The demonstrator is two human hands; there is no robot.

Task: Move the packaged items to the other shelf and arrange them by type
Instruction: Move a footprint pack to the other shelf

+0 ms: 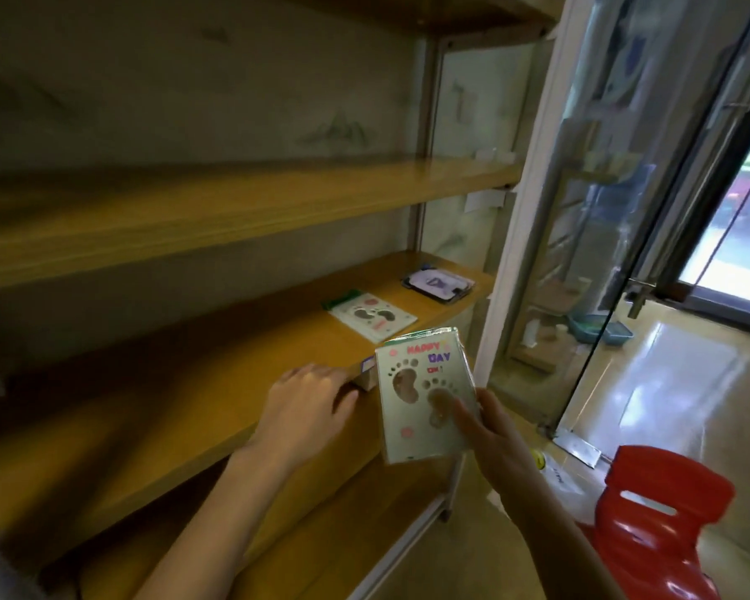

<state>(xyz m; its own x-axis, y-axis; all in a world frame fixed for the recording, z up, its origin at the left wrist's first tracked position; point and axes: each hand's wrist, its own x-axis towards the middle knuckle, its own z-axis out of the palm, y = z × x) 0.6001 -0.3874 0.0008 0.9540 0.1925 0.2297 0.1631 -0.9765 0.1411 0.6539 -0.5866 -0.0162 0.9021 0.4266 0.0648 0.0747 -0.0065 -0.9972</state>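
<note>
My right hand holds a pale green packet printed with two footprints and "HAPPY DAY", upright in front of the wooden shelf. The thumb lies across the packet's front. My left hand rests on the shelf's front edge, fingers curled over it, just left of the packet. A matching footprint packet lies flat on the shelf farther back. Beyond it, at the shelf's right end, lies a dark-edged packet with a pale purple front.
An upper wooden shelf runs above, bare in view. A white frame and glass door stand to the right. A red plastic stool sits on the glossy floor at lower right, and a blue basket lies behind the glass.
</note>
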